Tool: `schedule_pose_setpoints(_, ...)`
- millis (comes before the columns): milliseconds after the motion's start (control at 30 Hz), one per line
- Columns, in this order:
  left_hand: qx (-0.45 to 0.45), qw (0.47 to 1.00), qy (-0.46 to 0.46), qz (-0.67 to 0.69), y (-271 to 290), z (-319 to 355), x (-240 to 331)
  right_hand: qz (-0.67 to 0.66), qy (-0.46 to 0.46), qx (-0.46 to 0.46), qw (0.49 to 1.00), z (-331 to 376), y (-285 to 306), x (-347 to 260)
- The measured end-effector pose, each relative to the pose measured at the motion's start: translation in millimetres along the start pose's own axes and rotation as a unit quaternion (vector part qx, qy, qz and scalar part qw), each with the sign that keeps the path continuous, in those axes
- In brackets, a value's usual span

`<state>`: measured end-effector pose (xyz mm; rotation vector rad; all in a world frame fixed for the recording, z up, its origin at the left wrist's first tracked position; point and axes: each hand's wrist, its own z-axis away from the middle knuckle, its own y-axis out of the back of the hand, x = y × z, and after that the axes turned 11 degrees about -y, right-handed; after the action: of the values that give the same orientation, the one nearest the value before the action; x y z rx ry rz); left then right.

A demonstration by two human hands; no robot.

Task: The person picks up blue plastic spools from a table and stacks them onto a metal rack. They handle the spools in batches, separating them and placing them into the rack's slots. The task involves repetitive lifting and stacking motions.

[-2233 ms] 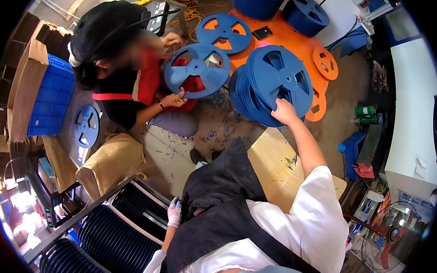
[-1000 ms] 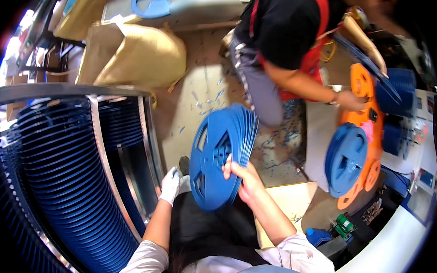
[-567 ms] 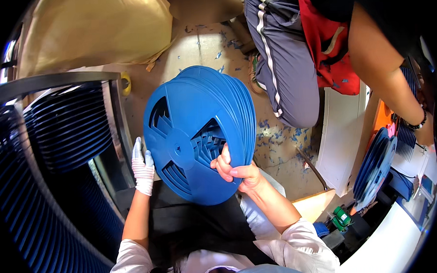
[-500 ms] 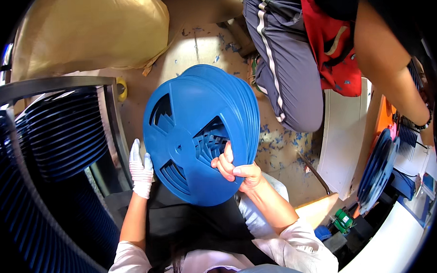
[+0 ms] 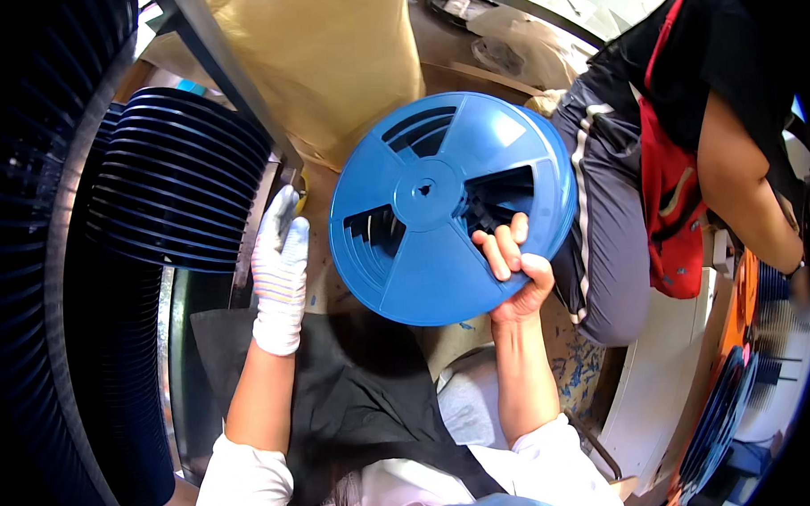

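A stack of blue plastic reels (image 5: pixel 424 279), round and with cut-out windows, is held up in front of me. My bare right hand (image 5: pixel 517 267) grips it at the lower right, fingers hooked through one window and thumb over the rim. In a white striped glove, my left hand (image 5: pixel 280 262) is raised to the left of the stack, apart from it, fingers straight and holding nothing. Close to that glove, many dark blue discs (image 5: pixel 180 185) sit in a row in a metal-framed rack (image 5: pixel 229 72).
Beyond the reels stands a large tan covered bundle (image 5: pixel 327 59). On the right, a person in grey striped trousers (image 5: pixel 605 219) and a red apron works close by. More blue reels (image 5: pixel 719 429) lie at the far right beside a white panel (image 5: pixel 664 378). Blue scraps litter the floor (image 5: pixel 574 367).
The reel stack has moved up and to the right with my right hand, turning more face-on. My left hand has risen and now stands farther from the stack. The view has shifted too.
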<state>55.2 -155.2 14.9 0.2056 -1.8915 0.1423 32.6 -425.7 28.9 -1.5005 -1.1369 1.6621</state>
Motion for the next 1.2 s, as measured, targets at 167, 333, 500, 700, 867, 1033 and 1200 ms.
schedule_pose_setpoints(167,-0.034,0.996,0.076,0.040,14,8,33,-0.079,-0.010,-0.023,0.997,0,-1,0)
schedule_pose_setpoints(333,-0.016,0.986,0.096,0.136,-12,5,4,-0.065,-0.012,-0.019,0.998,-2,2,12)
schedule_pose_setpoints(500,-0.147,0.936,0.290,0.131,-49,24,-1,0.138,-0.055,0.021,0.989,7,-2,23)
schedule_pose_setpoints(700,-0.114,0.897,0.315,0.287,-68,42,-33,0.243,-0.178,0.010,0.953,18,-17,61)
schedule_pose_setpoints(867,-0.105,0.859,0.371,0.336,-45,26,-45,0.148,-0.169,0.045,0.973,16,-32,47)
schedule_pose_setpoints(1033,-0.084,0.830,0.409,0.369,-11,9,-4,0.062,-0.122,0.052,0.989,12,-9,23)
schedule_pose_setpoints(1200,-0.101,0.763,0.381,0.512,-5,11,4,0.061,-0.110,0.015,0.992,12,0,-3)
